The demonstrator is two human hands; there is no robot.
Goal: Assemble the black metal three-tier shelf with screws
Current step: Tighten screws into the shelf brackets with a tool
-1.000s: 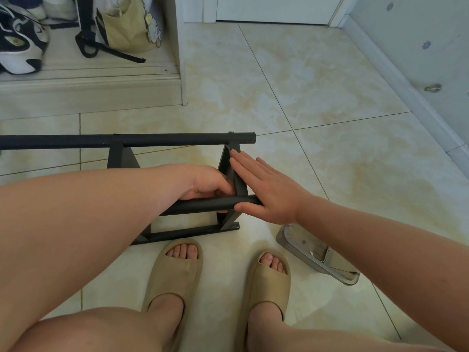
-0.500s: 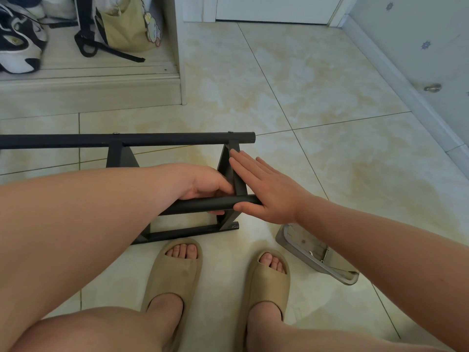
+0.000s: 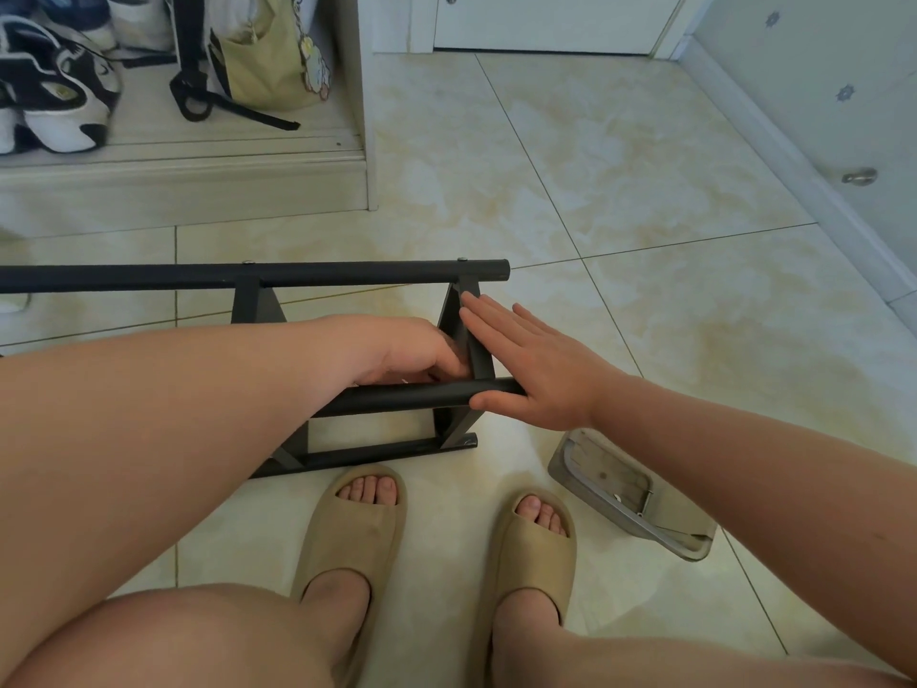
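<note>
The black metal shelf frame [image 3: 347, 275] lies on its side on the tiled floor, with its tubes running left to right. My left hand [image 3: 412, 350] reaches inside the frame over the near tube [image 3: 397, 397]. Its fingers curl against the inner face of the right end bracket [image 3: 479, 360], and whatever they hold is hidden. My right hand [image 3: 536, 369] lies flat with fingers straight against the outer face of that bracket, thumb under the end of the near tube. Small screw heads show on top of the far tube.
A grey tray [image 3: 563, 464] sits on the floor under my right forearm. My feet in tan sandals [image 3: 352, 528] stand just in front of the frame. A low cabinet step [image 3: 188, 186] with sneakers [image 3: 54, 91] and a bag [image 3: 268, 62] is at the back left. A wall runs along the right.
</note>
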